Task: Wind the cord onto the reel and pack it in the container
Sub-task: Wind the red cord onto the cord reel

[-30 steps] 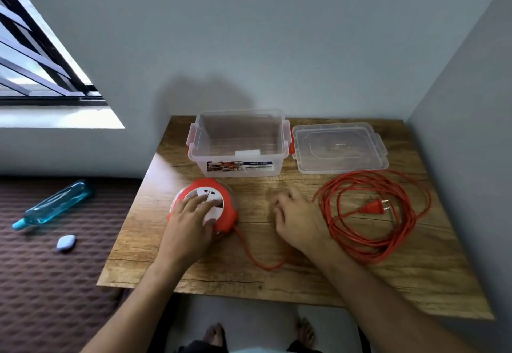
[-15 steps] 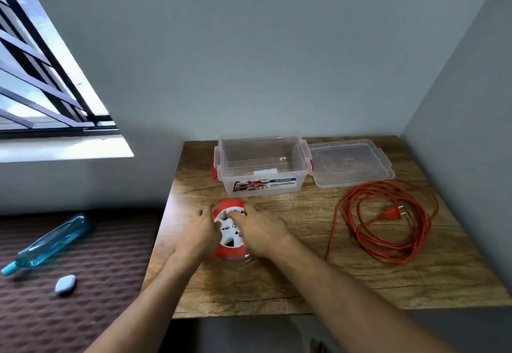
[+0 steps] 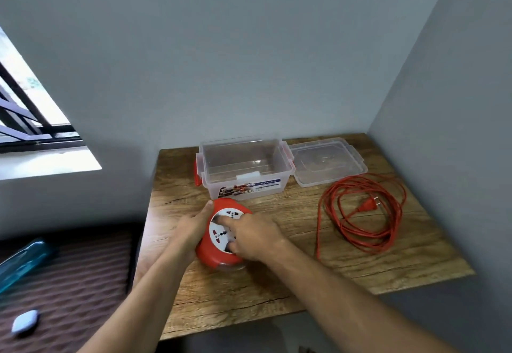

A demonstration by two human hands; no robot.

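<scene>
- My left hand (image 3: 191,230) cups the reel (image 3: 221,232) at its 9 o'clock edge, steadying it on the tabletop (image 3: 304,264).
- My right hand (image 3: 253,237) has its grip curled onto the white face, apparently to turn it.
- The cord (image 3: 363,211) lies loosely coiled at 3 o'clock, unwound; the container (image 3: 245,169) waits open at 12.

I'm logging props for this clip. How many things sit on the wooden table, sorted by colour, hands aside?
Red or orange: 2, the cord reel and the loose orange cord with its plug.
Clear plastic: 2, the open container and its lid, lying beside it.
Total: 4
</scene>
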